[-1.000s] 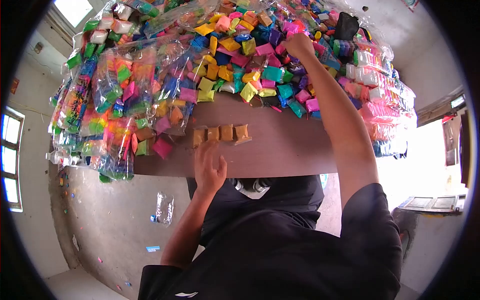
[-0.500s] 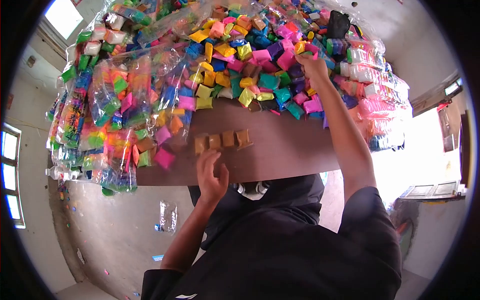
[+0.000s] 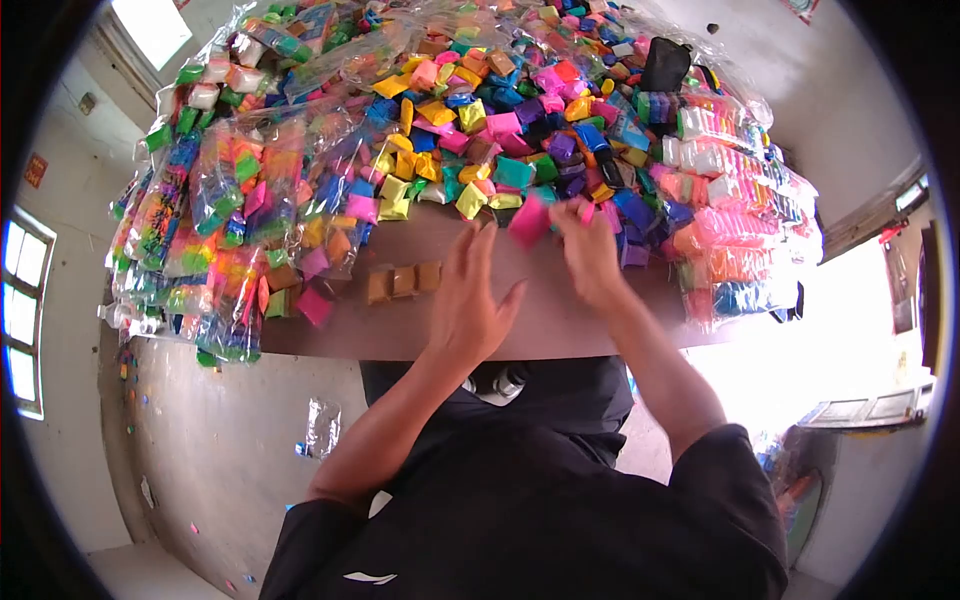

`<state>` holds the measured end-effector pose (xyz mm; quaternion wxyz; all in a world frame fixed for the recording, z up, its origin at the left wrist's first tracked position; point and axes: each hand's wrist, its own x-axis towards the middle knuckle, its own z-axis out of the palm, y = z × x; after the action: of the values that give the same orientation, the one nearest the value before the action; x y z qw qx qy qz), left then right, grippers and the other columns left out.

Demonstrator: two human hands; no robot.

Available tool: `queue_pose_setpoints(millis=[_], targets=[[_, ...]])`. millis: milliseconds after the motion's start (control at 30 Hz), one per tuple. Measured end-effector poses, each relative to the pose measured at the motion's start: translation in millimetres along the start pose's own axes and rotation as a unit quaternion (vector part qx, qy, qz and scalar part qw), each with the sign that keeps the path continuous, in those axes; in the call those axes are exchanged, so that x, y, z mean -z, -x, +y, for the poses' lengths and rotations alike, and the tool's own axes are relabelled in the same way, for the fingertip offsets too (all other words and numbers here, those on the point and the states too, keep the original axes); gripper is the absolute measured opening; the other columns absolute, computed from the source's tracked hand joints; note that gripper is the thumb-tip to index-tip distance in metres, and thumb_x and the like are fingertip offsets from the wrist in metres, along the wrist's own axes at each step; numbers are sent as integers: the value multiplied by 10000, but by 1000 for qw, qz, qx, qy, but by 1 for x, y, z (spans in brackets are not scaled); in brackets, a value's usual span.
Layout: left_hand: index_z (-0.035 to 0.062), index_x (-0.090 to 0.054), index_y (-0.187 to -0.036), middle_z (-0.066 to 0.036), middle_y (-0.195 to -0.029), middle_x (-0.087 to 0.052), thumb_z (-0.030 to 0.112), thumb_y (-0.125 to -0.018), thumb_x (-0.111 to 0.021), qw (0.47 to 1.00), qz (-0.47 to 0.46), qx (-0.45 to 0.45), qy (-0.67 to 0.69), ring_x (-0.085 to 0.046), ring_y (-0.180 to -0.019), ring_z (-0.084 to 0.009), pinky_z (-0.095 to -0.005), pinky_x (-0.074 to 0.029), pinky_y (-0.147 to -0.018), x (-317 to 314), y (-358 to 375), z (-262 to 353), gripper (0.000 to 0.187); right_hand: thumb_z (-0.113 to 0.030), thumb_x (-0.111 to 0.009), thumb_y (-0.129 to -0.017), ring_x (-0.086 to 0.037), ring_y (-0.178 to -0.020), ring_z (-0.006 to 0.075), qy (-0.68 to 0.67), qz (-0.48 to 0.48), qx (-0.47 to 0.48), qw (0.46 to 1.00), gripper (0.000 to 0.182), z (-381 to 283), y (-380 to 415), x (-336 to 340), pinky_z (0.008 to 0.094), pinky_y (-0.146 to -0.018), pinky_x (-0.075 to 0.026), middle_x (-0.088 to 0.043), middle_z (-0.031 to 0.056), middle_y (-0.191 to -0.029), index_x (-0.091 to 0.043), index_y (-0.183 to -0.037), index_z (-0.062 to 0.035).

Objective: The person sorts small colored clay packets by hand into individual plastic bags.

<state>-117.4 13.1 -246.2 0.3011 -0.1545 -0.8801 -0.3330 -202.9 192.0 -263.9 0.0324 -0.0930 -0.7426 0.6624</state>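
Note:
A bright pink packet [image 3: 527, 222], blurred by motion, is at the fingertips of my right hand [image 3: 592, 250], above the brown tabletop near the front of the packet heap. My left hand [image 3: 470, 300] is open over the table, fingers stretched forward and thumb apart, holding nothing. Just left of it lies a short row of brown packets [image 3: 403, 281], its right end partly covered by that hand. Loose coloured packets [image 3: 515, 172] are heaped just beyond both hands.
Clear bags [image 3: 265, 170] of coloured packets cover the table's left side. Stacked bagged packets [image 3: 735, 220] stand at the right, with a black pouch [image 3: 665, 65] behind. A single pink packet [image 3: 314, 307] lies near the left bags. A clear plastic wrapper [image 3: 322, 428] is on the floor.
My right hand has come back from the heap toward me, bringing a pink packet. My left hand has moved right and forward, off the left part of the brown row.

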Motion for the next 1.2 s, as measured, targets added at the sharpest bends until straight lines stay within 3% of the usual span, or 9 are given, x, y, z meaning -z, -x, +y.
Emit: queue_pose_setpoints(millis=[167,233,433,567,733,967,1033,1133,1200], targets=[[4,-455,-1442,-245,-1199,-659,185,-917,-757,987,-160,27,13,-691,-1017,-407,-463,-577,-821,-51,12,11,632,-239,-698,-989,-567,-738,81,-86,-22,-30,996,242,38,64,26,267,-650,-460,-686,12,-873,-701,-1036,-2],[-18,-497,-1391,-200,-1176,-673,214,-968,-730,927,-239,185,222,-713,-1010,-314,-398,-577,-834,-58,18,18,536,-229,-714,-991,-592,-803,79,-164,-52,-58,983,305,42,73,48,248,-692,-468,-698,19,-991,-669,-1185,1],[-24,-563,-1340,-86,-1115,-681,198,-1055,-622,801,-266,274,461,-680,-990,-141,-312,-565,-871,-64,11,36,365,-185,-731,-979,-610,-832,59,-209,-163,-52,963,379,31,77,91,213,-707,-455,-681,9,-1016,-608,-1290,-7],[-16,-590,-1317,-83,-1069,-688,202,-1069,-593,806,-259,268,460,-686,-989,-147,-329,-574,-880,-74,7,41,331,-187,-692,-1003,-625,-832,65,-277,-153,-70,946,346,47,75,99,204,-697,-461,-677,9,-1004,-611,-1290,-11],[23,-624,-1288,-82,-1080,-704,236,-1075,-574,635,-211,388,634,-688,-973,-176,-358,-580,-849,-75,-2,33,305,-151,-590,-1051,-683,-977,127,-442,-111,-124,882,269,47,73,105,224,-711,-518,-700,119,-1200,-600,-1292,-32],[61,-643,-1274,-48,-1058,-691,333,-1053,-603,780,-87,344,515,-684,-953,-165,-356,-573,-797,-92,-78,-19,353,-112,-589,-1046,-686,-1040,165,-440,-160,-52,882,277,44,80,110,261,-844,-557,-675,160,-1288,-550,-1311,-40],[64,-641,-1298,-46,-1076,-697,366,-1037,-633,912,-24,323,253,-678,-954,-148,-326,-558,-804,-92,-76,-10,399,-75,-618,-1028,-686,-1026,161,-392,-138,-43,909,293,46,82,106,251,-822,-558,-665,155,-1313,-533,-1307,-51],[19,-649,-1282,-31,-1037,-714,376,-1007,-676,802,-270,330,418,-676,-900,-119,-288,-543,-808,-67,-24,38,452,-121,-671,-1005,-563,-762,52,-412,-113,-46,903,252,43,90,95,196,-607,-398,-676,37,-1091,-562,-1223,-57],[-4,-657,-1210,-21,-1005,-702,209,-997,-706,807,-308,315,393,-655,-879,-78,-249,-523,-814,-53,-1,68,305,-125,-677,-1004,-549,-745,50,-404,-114,-57,906,239,40,97,88,200,-601,-392,-655,14,-1034,-566,-1206,-62]])
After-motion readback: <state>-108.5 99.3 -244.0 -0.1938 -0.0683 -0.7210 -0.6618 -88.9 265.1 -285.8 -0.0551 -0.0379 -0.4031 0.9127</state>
